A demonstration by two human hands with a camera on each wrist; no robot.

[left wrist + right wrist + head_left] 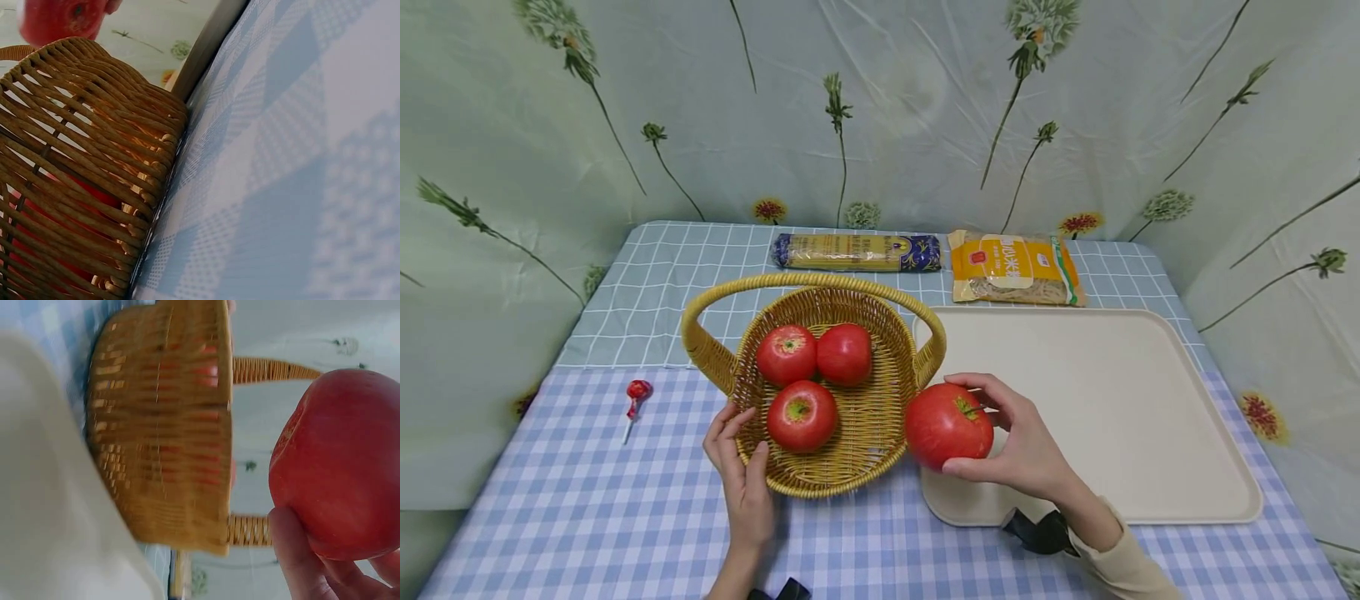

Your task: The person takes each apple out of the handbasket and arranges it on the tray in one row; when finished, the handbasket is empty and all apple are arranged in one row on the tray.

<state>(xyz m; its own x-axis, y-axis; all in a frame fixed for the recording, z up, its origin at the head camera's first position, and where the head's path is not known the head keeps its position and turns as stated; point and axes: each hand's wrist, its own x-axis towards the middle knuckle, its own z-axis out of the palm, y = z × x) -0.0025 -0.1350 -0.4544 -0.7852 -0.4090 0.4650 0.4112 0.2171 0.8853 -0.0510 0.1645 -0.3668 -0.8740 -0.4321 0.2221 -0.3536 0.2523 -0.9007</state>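
My right hand (1022, 442) grips a red apple (947, 427) by its side, thumb below and fingers above, at the right rim of a wicker basket (868, 481). In the right wrist view this apple (340, 465) hangs higher than the basket wall (165, 425). Inside the basket lie three more red apples: one at the front (802, 417), one at the back left (786, 355) and one at the back right (844, 354). My left hand (743, 492) holds the basket's left front rim, fingertips and thumb over the edge. Left fingers are hidden in the left wrist view.
A beige tray (1090, 417) lies right of the basket, whose tall handle (812, 282) arches over the back. Behind stand a long noodle pack (857, 252) and a yellow noodle bag (1017, 268). A red lollipop (638, 390) lies at left on the checked cloth.
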